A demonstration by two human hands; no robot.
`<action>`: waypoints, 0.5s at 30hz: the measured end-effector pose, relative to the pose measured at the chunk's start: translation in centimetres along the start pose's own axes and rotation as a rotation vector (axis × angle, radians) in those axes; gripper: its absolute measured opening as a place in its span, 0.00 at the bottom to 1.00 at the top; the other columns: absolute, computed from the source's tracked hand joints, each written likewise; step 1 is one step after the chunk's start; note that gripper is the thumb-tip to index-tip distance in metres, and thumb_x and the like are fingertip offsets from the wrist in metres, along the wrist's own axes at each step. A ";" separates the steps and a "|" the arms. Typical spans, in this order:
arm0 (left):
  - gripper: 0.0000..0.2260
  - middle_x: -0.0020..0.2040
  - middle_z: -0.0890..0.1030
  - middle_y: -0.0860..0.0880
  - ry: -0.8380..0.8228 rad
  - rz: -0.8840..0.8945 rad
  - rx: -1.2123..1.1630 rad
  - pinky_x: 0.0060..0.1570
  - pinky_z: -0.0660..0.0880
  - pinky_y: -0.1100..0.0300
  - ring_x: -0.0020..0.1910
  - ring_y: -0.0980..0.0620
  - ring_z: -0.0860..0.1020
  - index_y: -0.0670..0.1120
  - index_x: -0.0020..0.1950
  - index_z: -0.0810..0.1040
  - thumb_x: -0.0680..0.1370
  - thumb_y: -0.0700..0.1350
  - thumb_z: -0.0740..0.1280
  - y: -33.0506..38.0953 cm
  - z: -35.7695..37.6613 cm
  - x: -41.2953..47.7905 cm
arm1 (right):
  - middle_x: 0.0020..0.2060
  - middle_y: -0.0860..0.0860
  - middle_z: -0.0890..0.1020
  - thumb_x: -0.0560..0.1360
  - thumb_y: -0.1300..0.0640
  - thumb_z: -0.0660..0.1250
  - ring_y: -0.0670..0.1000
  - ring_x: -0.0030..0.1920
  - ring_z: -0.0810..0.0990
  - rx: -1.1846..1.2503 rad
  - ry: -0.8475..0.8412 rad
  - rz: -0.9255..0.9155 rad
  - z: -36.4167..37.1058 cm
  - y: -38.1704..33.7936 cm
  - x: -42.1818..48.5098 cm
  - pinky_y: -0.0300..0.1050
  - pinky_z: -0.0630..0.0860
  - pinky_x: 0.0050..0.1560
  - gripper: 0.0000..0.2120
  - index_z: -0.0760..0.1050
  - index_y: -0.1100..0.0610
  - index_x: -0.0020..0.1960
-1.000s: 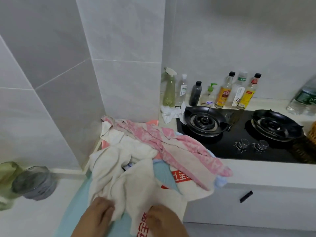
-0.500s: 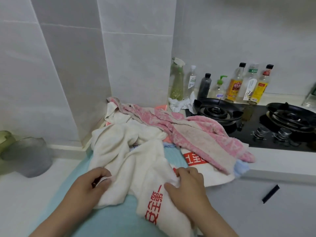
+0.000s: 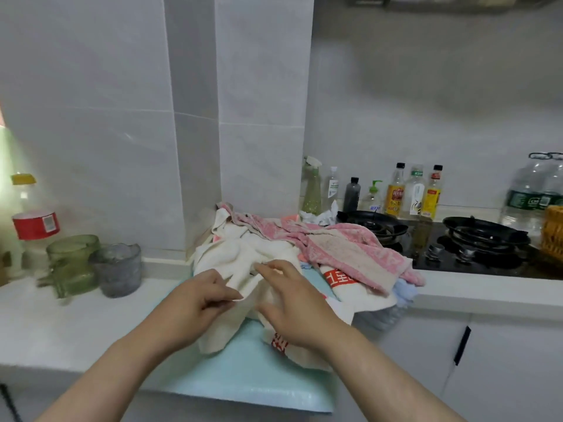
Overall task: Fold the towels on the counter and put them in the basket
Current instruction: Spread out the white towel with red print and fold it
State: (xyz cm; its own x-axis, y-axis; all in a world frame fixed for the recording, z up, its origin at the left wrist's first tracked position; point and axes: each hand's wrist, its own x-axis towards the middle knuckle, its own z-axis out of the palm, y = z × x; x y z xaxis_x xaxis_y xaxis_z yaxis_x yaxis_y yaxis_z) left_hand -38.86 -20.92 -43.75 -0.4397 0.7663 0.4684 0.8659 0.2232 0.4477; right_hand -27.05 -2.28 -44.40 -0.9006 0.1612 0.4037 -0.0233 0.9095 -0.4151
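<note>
Towels (image 3: 253, 260) lie on counter (image 3: 61, 324), left of stove (image 3: 475, 248).

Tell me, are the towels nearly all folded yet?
Not nearly. Done: nothing folded that shows; the pink towel and the others lie in a rumpled heap on the counter. In hand: the left hand pinches an edge of the cream towel and the right hand touches it. Left: fold every towel and carry them to the yellow basket at the right edge, only partly in view.

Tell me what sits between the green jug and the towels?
In the head view, a grey glass cup beside the green jug, then bare counter up to the towels.
</note>
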 end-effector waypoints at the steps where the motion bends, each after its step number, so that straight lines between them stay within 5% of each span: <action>1: 0.09 0.42 0.74 0.62 0.007 0.019 0.013 0.41 0.67 0.75 0.42 0.64 0.75 0.66 0.47 0.82 0.71 0.57 0.64 0.3 -0.4 -0.3 | 0.67 0.43 0.68 0.77 0.47 0.64 0.45 0.65 0.69 0.014 -0.008 -0.003 0.2 -0.7 0.1 0.40 0.66 0.65 0.20 0.71 0.45 0.68; 3: 0.10 0.40 0.75 0.61 0.041 0.028 0.046 0.41 0.68 0.74 0.42 0.64 0.75 0.60 0.50 0.83 0.71 0.52 0.66 0.9 -1.2 -0.8 | 0.56 0.45 0.77 0.77 0.48 0.65 0.46 0.56 0.74 0.043 0.006 0.016 0.5 -1.8 0.3 0.40 0.69 0.58 0.10 0.80 0.51 0.54; 6: 0.10 0.41 0.78 0.58 0.081 0.018 0.158 0.43 0.71 0.68 0.43 0.61 0.76 0.57 0.50 0.83 0.73 0.53 0.65 1.0 -2.4 -1.4 | 0.43 0.43 0.77 0.78 0.50 0.64 0.45 0.47 0.74 0.040 0.074 0.035 -0.1 -2.9 0.4 0.41 0.70 0.50 0.08 0.80 0.52 0.47; 10: 0.07 0.42 0.79 0.54 0.026 -0.048 0.372 0.43 0.71 0.58 0.44 0.52 0.77 0.50 0.46 0.78 0.78 0.51 0.63 0.5 -3.1 -1.4 | 0.42 0.43 0.79 0.79 0.52 0.63 0.45 0.46 0.75 0.050 0.196 0.076 -2.7 -3.4 0.9 0.43 0.72 0.49 0.07 0.78 0.50 0.45; 15: 0.07 0.41 0.79 0.54 -0.051 -0.184 0.395 0.42 0.74 0.56 0.42 0.55 0.76 0.53 0.39 0.73 0.74 0.54 0.61 -0.9 -4.5 -1.1 | 0.39 0.43 0.79 0.79 0.55 0.63 0.44 0.43 0.76 0.151 0.318 0.188 -6.0 -2.2 1.5 0.34 0.68 0.41 0.08 0.76 0.49 0.41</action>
State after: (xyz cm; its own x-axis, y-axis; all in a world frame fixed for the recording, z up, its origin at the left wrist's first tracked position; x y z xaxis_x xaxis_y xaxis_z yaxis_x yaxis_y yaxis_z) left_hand -40.25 -24.64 -41.24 -0.5918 0.7186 0.3653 0.8031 0.5649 0.1897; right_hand -25.80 -1.75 -37.99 -0.7164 0.4521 0.5315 0.0445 0.7898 -0.6118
